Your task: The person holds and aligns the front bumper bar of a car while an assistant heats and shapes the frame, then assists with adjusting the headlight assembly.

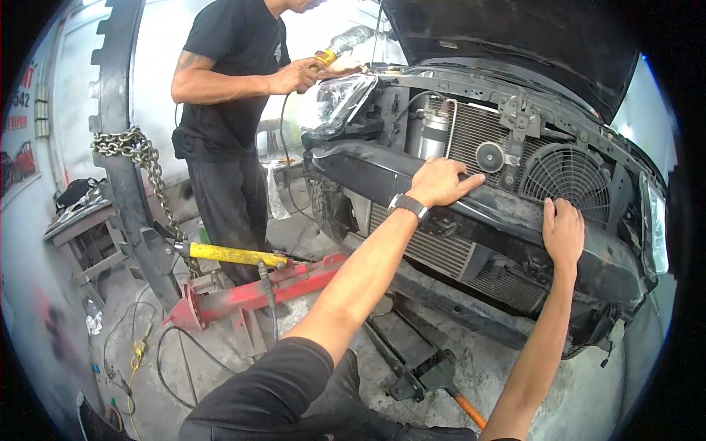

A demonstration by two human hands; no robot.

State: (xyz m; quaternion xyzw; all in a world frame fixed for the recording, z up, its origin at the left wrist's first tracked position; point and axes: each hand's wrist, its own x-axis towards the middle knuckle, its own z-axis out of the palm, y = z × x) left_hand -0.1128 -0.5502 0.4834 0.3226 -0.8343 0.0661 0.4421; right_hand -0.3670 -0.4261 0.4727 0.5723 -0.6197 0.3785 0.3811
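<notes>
A long black bumper beam (pixel 360 167) runs across the front of a car whose outer front cover is off. My left hand (pixel 441 182) lies over the beam's top near its middle, thumb stretched to the right and fingers bent over the far edge. A watch (pixel 409 206) circles that wrist. Farther right, my right hand (pixel 564 234) grips the same beam from above, its fingertips partly hidden. Behind the beam sit a radiator grille (pixel 474 128), a round horn (pixel 490 157), a silver canister (pixel 434 134) and a caged fan (pixel 570 180).
At the left, a co-worker (pixel 232 88) holds a yellow power tool (pixel 327 56) by the headlight (pixel 337 103). A chain (pixel 131 145) wraps a steel post (pixel 118 81). A yellow hydraulic ram (pixel 234 254), red beam (pixel 254 294) and floor jack (pixel 419 360) stand low. Cables (pixel 165 367) cross the floor.
</notes>
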